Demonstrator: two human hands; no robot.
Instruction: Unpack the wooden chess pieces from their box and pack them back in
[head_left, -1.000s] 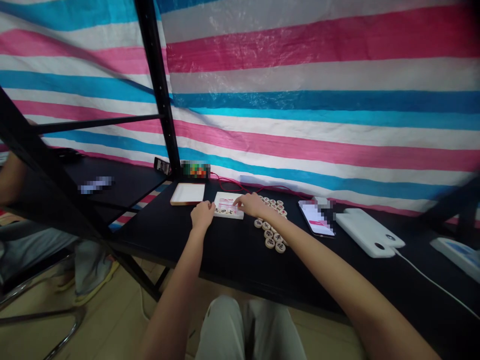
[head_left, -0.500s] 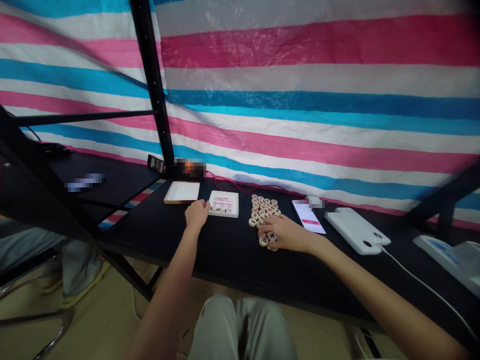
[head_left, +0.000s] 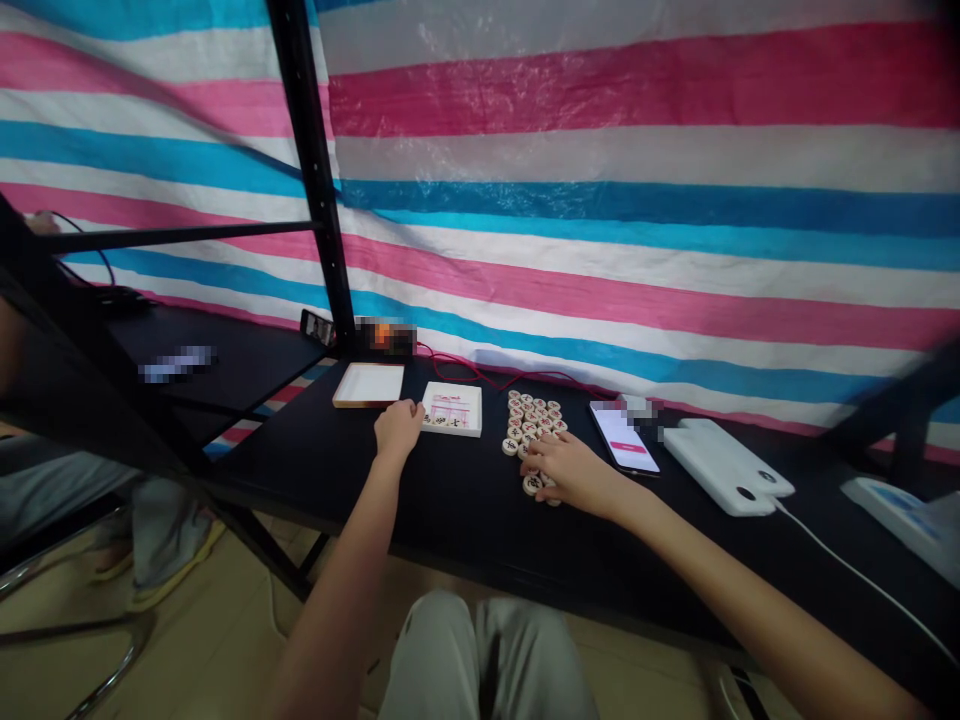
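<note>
A cluster of round wooden chess pieces (head_left: 534, 420) is laid out on the black worktop (head_left: 450, 500), between a small white box (head_left: 451, 408) and a phone (head_left: 624, 437) with a lit screen. The near end of the cluster is covered by the right hand (head_left: 574, 470), which rests palm down with its fingers (head_left: 541, 455) curled together over a few pieces; whether one is actually gripped cannot be told. A few pieces are seen lying inside the white box, along its near edge. Just left of it, a shallow white tray with a wooden rim (head_left: 368, 385) is seen with nothing visible in it. The box's left near corner is touched by the left hand (head_left: 398, 428), loosely fisted, fingers together. Both forearms are stretched forward over the worktop's edge. A white flat device (head_left: 727, 465) with a cable lies right of the phone.
</note>
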